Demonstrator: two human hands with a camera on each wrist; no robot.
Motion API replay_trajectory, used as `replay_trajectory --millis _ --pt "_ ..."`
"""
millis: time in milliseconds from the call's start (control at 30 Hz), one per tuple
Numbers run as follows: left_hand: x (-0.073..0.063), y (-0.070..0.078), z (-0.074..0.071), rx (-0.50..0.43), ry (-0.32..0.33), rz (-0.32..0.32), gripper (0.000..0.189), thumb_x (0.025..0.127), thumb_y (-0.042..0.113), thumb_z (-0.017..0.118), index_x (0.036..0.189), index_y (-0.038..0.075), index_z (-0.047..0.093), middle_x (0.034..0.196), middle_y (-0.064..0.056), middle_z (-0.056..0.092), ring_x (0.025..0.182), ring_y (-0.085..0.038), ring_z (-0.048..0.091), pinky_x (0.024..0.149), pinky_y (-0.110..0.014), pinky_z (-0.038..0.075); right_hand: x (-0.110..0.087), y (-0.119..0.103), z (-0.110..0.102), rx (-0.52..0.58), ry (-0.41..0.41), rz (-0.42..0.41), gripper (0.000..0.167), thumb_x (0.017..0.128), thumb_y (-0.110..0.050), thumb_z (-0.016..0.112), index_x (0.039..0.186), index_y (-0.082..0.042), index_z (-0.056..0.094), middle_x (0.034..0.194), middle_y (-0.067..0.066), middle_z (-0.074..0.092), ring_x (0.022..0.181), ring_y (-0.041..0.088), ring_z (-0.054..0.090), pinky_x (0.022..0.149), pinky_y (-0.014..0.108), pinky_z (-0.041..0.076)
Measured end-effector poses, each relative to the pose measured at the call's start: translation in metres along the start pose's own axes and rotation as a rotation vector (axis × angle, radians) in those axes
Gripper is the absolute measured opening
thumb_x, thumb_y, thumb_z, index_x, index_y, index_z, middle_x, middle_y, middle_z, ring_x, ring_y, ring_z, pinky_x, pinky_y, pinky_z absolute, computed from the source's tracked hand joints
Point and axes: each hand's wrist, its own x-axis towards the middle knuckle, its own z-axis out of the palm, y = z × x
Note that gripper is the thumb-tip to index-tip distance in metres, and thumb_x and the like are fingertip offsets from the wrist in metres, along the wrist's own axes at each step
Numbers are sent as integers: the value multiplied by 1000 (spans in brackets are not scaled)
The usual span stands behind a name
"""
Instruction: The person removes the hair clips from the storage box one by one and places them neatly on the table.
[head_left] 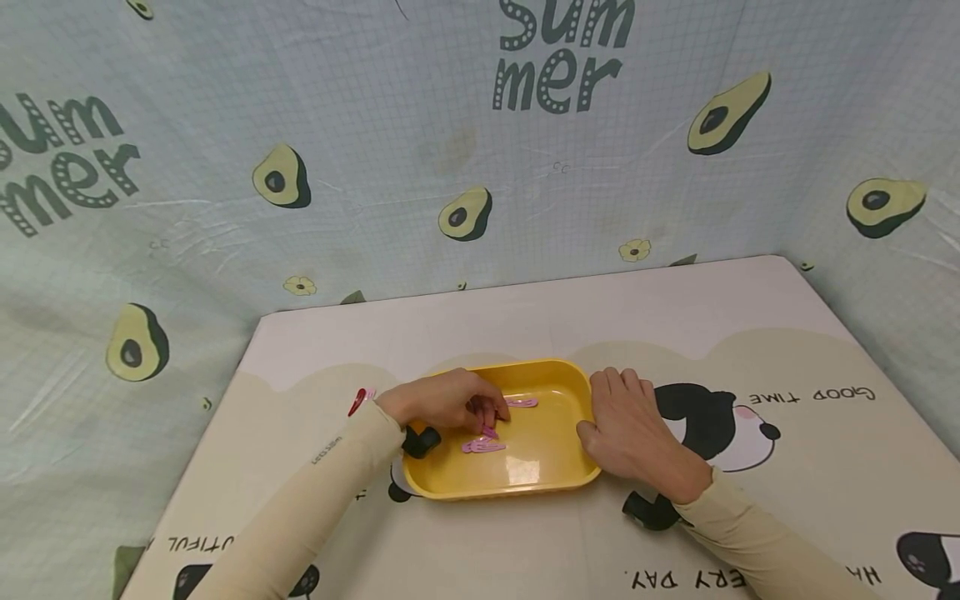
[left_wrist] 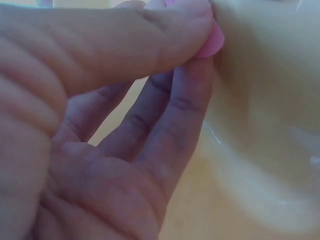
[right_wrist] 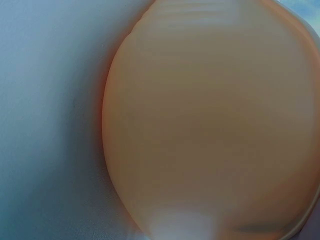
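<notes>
Pink hair clip [left_wrist: 214,44] pinched in left hand [head_left: 453,404], inside yellow tray [head_left: 551,454]. Loose clip [head_left: 486,447] just nearside of that hand, long axis roughly side to side, way closer to left. Right hand [head_left: 626,425] clamped on tray's right rim.

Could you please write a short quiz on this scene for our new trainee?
1. Which hand is at the right end of the yellow tray?
2. True or false: the red hair clip lies inside the tray.
3. What colour is the small piece that the left hand pinches? a) green b) white c) pink

Key:
1. The right hand.
2. False; it lies outside, on the table.
3. c) pink.
</notes>
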Motion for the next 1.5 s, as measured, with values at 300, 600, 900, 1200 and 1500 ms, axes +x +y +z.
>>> replay_trajectory --millis 300,600,900,1200,1500 --pt "-1 1 -1 22 12 5 23 97 -1 65 114 8 76 95 -2 72 83 -3 59 79 -16 52 0 0 0 10 -3 -1 21 86 -17 58 99 -2 51 85 6 41 85 26 35 77 38 25" --pt "-1 1 -2 41 25 0 22 98 1 64 111 13 77 94 1 71 85 -5 57 79 -17 50 -1 0 0 8 -3 -5 21 86 -17 57 99 -2 51 85 6 41 85 26 35 78 38 26" --pt "-1 2 -4 35 19 -26 24 96 0 64 110 14 77 96 3 71 87 -6 58 80 -18 51 0 0 0 9 -3 -4 20 87 -17 58 98 -2 51 85 6 41 85 27 35 77 38 25" --pt "0 2 -5 53 23 -25 25 97 0 63 111 15 77 101 3 73 89 -7 59 80 -18 52 0 0 0 11 -7 1 20 87 -17 57 100 -2 51 85 7 41 86 27 36 78 39 26" --pt "0 2 -7 51 24 -10 22 97 3 65 112 14 76 101 3 73 88 -6 59 81 -18 52 0 0 0 13 -5 1 20 87 -17 57 99 -2 51 86 7 42 87 27 36 78 39 26"
